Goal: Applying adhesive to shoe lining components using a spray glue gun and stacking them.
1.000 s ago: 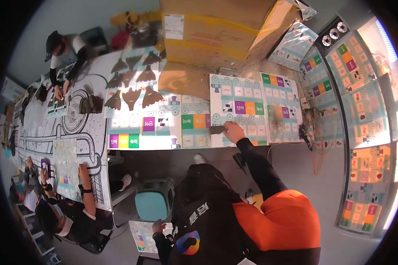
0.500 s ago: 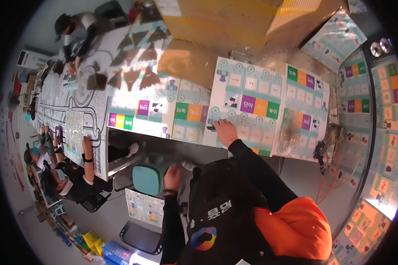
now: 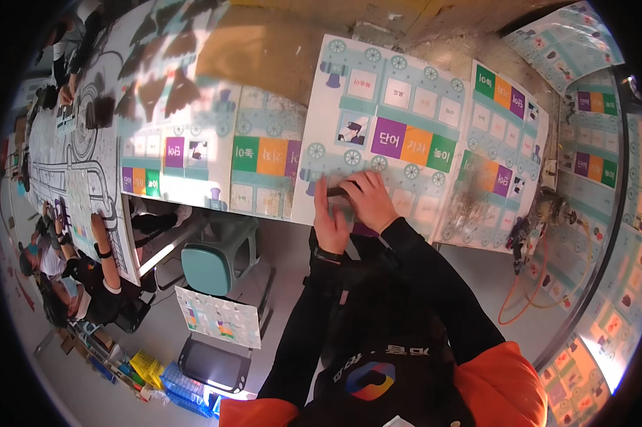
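Both hands meet at the near left corner of a large printed sheet (image 3: 367, 92), white with pale blue train drawings and a purple, orange and green band. My right hand (image 3: 373, 203) has its fingers curled around a small dark block-like tool (image 3: 339, 191), pressed near the sheet's lower edge; its exact kind is hard to make out. Just left of it, my left hand (image 3: 330, 224) has its fingers stretched out along the sheet's near edge, beside the tool. Its thumb side is partly hidden by the right hand.
More printed sheets (image 3: 264, 124) lie left and right along the table. Dark fan-shaped pieces (image 3: 150, 96) sit farther left. Several people work there, one wearing a black wristband (image 3: 103, 253). A teal stool (image 3: 206, 269) stands below; an orange cable (image 3: 541, 285) hangs at right.
My left hand has risen from beside my body to the sheet's near edge, next to my right hand. The right hand still grips the dark tool. My view has shifted to the right.
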